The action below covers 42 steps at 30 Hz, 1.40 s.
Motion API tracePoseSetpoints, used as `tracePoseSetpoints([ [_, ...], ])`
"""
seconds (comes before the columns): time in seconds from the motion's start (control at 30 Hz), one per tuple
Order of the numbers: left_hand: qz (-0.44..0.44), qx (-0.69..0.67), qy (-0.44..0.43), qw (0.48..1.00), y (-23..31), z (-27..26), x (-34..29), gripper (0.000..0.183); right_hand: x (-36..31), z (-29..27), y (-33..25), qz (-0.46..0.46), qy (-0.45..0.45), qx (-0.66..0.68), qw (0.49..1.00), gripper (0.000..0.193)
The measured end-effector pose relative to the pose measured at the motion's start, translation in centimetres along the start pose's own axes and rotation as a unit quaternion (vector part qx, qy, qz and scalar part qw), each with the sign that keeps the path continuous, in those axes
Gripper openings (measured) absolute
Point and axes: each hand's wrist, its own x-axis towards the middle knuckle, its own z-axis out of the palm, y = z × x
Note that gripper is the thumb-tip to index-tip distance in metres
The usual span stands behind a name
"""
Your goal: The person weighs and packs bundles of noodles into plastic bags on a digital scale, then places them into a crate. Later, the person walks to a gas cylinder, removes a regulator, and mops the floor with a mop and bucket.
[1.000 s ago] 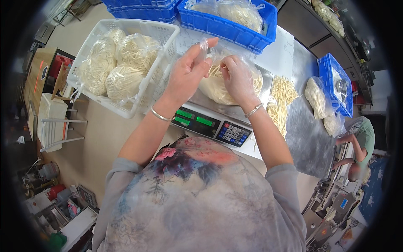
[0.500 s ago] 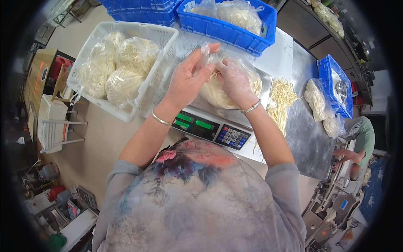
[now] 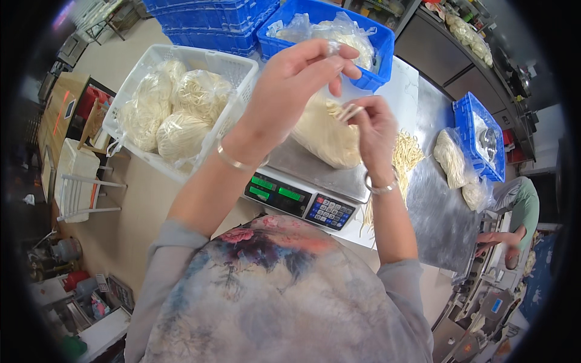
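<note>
A clear plastic bag of pale noodles (image 3: 327, 138) rests on the metal plate (image 3: 290, 160) of a digital scale with lit green displays. My left hand (image 3: 296, 85) is raised over the bag's far left side, its fingers closed on the bag's clear plastic edge. On the bag's right side, my right hand (image 3: 376, 128) pinches a few noodle strands (image 3: 348, 112) at the bag's mouth. Loose noodles (image 3: 407, 151) lie on the table just right of the scale, partly hidden by my right wrist.
A white basket (image 3: 209, 55) of bagged noodles stands left. Behind are stacked blue crates (image 3: 212, 27) and a blue crate (image 3: 386, 66) with bags. To the right are bagged noodles (image 3: 451, 154), another blue crate (image 3: 463, 121) and a person in green (image 3: 525, 206).
My left hand has risen, drawing the plastic edge upward. My right hand has moved right and slightly down, away from the left, and noodle strands now show in its fingers.
</note>
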Motion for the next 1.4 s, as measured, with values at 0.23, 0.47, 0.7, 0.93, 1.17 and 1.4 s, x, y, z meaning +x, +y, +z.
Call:
tracePoseSetpoints([
  [0.23, -0.106, 0.019, 0.041, 0.993, -2.2, -1.2, -2.7, 0.028, 0.1, -1.1, -4.7, 0.000, 0.008, 0.044, 0.999, 0.006],
  [0.47, -0.087, 0.072, 0.061, 0.992, -2.1, -2.5, -4.0, 0.032, 0.7, -11.1, -11.1, -0.213, 0.003, 0.121, 0.970, 0.015],
  [0.7, -0.099, 0.090, 0.126, 0.983, -2.6, -5.5, -6.8, 0.032, -2.3, -22.8, -10.9, 0.015, -0.043, -0.006, 0.999, 0.018],
  [0.93, -0.097, 0.070, 0.128, 0.985, -3.5, -6.9, -6.8, 0.040, -7.0, -19.7, -1.3, 0.118, -0.076, -0.566, 0.812, 0.033],
  [1.17, 0.004, 0.437, 0.113, 0.892, -3.1, -4.5, -6.1, 0.037, -6.5, -7.5, -2.5, -0.108, -0.067, -0.404, 0.906, 0.023],
  [1.4, -0.077, 0.041, -0.027, 0.996, -3.3, -0.3, -2.5, 0.030, -2.1, 0.5, -4.8, 0.062, -0.144, 0.004, 0.988, 0.023],
])
